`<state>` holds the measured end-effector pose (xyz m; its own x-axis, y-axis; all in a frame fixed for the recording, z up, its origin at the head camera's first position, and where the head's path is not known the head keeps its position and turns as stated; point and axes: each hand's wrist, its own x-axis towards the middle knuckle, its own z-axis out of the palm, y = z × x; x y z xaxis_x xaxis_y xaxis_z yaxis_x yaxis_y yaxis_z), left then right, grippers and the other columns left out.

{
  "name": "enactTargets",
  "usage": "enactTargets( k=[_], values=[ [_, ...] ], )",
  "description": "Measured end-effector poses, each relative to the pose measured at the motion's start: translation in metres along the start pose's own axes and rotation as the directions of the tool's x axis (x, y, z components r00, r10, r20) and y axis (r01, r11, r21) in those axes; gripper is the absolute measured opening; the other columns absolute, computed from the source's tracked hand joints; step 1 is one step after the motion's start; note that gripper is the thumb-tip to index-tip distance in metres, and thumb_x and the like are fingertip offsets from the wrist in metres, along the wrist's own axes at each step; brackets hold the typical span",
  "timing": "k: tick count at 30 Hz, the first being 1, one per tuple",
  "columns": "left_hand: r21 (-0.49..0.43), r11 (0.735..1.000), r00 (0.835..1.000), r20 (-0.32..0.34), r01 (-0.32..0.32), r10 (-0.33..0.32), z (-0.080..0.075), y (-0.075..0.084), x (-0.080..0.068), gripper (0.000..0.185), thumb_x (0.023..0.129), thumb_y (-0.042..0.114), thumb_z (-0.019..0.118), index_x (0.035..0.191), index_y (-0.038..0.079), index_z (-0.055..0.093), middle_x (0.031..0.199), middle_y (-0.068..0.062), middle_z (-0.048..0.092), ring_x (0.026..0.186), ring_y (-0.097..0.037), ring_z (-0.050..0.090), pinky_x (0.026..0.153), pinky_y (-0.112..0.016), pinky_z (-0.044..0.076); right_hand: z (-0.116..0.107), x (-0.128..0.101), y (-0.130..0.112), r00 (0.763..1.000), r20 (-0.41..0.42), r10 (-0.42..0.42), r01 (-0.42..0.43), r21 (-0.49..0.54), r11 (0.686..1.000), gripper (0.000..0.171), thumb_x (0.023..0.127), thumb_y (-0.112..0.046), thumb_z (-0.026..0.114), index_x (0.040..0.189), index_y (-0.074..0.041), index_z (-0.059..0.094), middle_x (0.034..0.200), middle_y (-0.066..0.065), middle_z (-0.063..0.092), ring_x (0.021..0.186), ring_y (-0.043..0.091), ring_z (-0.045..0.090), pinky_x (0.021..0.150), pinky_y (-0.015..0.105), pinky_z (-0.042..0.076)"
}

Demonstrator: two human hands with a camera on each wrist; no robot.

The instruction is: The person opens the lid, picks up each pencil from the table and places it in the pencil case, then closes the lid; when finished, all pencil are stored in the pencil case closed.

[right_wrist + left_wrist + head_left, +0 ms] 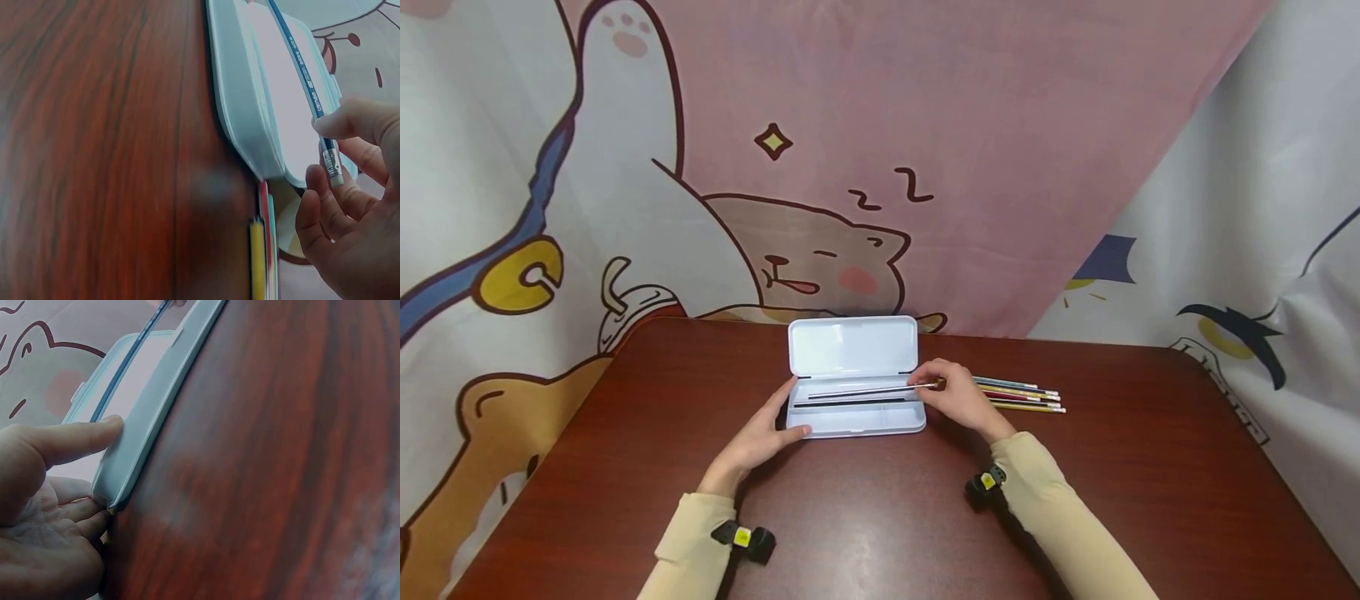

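A white pencil case [842,423] lies with its lid [853,346] raised at the back. My left hand [760,433] holds its left end, thumb on the front rim and the other fingers along the side. In my right hand [958,398], thumb and fingers pinch a dark blue pencil [303,69] near its silver ferrule and white eraser. The pencil reaches leftward over the case's inside. Below it a thin dark strip [850,403] runs lengthwise; I cannot tell whether it is a pencil or a shadow.
Several pencils [1026,395] in different colours lie together on the brown table [880,517], right of the case, eraser ends pointing right. A cartoon-printed curtain [1000,167] hangs behind the table's back edge. Each wrist carries a small black camera.
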<state>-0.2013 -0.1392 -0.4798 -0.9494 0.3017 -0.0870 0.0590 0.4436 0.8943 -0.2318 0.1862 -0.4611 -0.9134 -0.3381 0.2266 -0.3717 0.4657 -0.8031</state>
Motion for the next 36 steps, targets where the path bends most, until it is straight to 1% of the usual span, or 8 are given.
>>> enactTargets(
  k=[3, 7, 11, 16, 25, 28, 33, 36],
  values=[
    [-0.004, 1.0, 1.0, 0.0, -0.002, 0.002, 0.0, -0.001, 0.0, 0.085, 0.086, 0.011, 0.071, 0.153, 0.004, 0.019, 0.157, -0.021, 0.016, 0.143, -0.037, 0.013, 0.112, -0.056, 0.011, 0.008, 0.005, -0.002, 1.0, 0.024, -0.007, 0.007, 0.005, 1.0, 0.014, 0.084, 0.003, 0.067, 0.096, -0.002, 0.072, 0.094, 0.007, 0.064, 0.089, 0.023, 0.062, 0.08, 0.042, 0.051],
    [-0.013, 1.0, 1.0, 0.002, -0.008, 0.008, 0.0, -0.001, 0.001, 0.085, 0.086, 0.01, 0.07, 0.153, 0.004, 0.019, 0.157, -0.022, 0.016, 0.143, -0.037, 0.013, 0.112, -0.056, 0.011, 0.017, 0.009, -0.004, 0.999, 0.037, -0.021, 0.021, -0.013, 1.0, 0.014, 0.083, 0.003, 0.067, 0.094, -0.003, 0.073, 0.092, 0.005, 0.064, 0.087, 0.02, 0.061, 0.076, 0.036, 0.05],
    [-0.017, 1.0, 1.0, 0.005, -0.003, 0.003, 0.0, 0.0, 0.001, 0.085, 0.087, 0.01, 0.07, 0.154, 0.004, 0.019, 0.157, -0.021, 0.016, 0.143, -0.037, 0.013, 0.112, -0.056, 0.01, 0.022, 0.012, -0.004, 0.999, 0.037, -0.013, 0.014, -0.024, 1.0, 0.014, 0.082, 0.002, 0.068, 0.093, -0.005, 0.073, 0.09, 0.002, 0.064, 0.084, 0.018, 0.058, 0.071, 0.03, 0.046],
    [-0.018, 1.0, 1.0, 0.008, 0.003, -0.003, 0.0, 0.0, 0.002, 0.085, 0.087, 0.01, 0.07, 0.154, 0.004, 0.018, 0.157, -0.022, 0.016, 0.143, -0.037, 0.013, 0.112, -0.056, 0.011, 0.024, 0.014, -0.003, 0.999, 0.032, -0.006, 0.007, -0.036, 0.999, 0.015, 0.083, 0.0, 0.068, 0.096, -0.004, 0.074, 0.092, 0.003, 0.066, 0.086, 0.019, 0.057, 0.071, 0.03, 0.045],
    [-0.024, 1.0, 1.0, 0.008, -0.001, 0.002, 0.0, -0.001, 0.001, 0.086, 0.086, 0.009, 0.07, 0.154, 0.003, 0.018, 0.157, -0.022, 0.015, 0.143, -0.038, 0.012, 0.112, -0.056, 0.01, 0.016, 0.005, -0.004, 0.999, -0.022, 0.024, -0.023, 0.037, 0.999, 0.018, 0.086, 0.001, 0.067, 0.103, 0.0, 0.072, 0.098, 0.011, 0.069, 0.088, 0.025, 0.059, 0.081, 0.043, 0.05],
    [-0.015, 1.0, 1.0, 0.008, 0.001, -0.001, 0.0, -0.001, 0.0, 0.085, 0.086, 0.01, 0.07, 0.154, 0.004, 0.018, 0.157, -0.022, 0.015, 0.143, -0.037, 0.012, 0.112, -0.056, 0.01, 0.011, -0.001, -0.007, 0.999, -0.031, 0.027, -0.025, 0.063, 0.998, 0.018, 0.086, 0.003, 0.067, 0.104, 0.004, 0.071, 0.097, 0.016, 0.068, 0.086, 0.026, 0.059, 0.08, 0.043, 0.05],
    [-0.016, 1.0, 1.0, 0.004, 0.0, 0.0, 0.001, -0.001, 0.0, 0.085, 0.087, 0.01, 0.07, 0.154, 0.005, 0.018, 0.157, -0.021, 0.015, 0.143, -0.037, 0.012, 0.112, -0.056, 0.01, -0.001, -0.014, -0.026, 0.998, -0.047, 0.049, -0.045, 0.094, 0.995, 0.018, 0.085, 0.01, 0.065, 0.102, 0.012, 0.068, 0.094, 0.024, 0.065, 0.085, 0.032, 0.058, 0.078, 0.045, 0.05],
    [-0.015, 1.0, 1.0, 0.003, 0.001, -0.001, 0.0, -0.001, 0.0, 0.085, 0.087, 0.01, 0.07, 0.154, 0.005, 0.018, 0.157, -0.022, 0.015, 0.143, -0.037, 0.012, 0.112, -0.056, 0.01, -0.007, -0.02, -0.021, 0.996, -0.067, 0.066, -0.061, 0.081, 0.995, 0.018, 0.084, 0.008, 0.066, 0.102, 0.009, 0.069, 0.091, 0.018, 0.066, 0.084, 0.026, 0.059, 0.077, 0.038, 0.05]
  ],
)
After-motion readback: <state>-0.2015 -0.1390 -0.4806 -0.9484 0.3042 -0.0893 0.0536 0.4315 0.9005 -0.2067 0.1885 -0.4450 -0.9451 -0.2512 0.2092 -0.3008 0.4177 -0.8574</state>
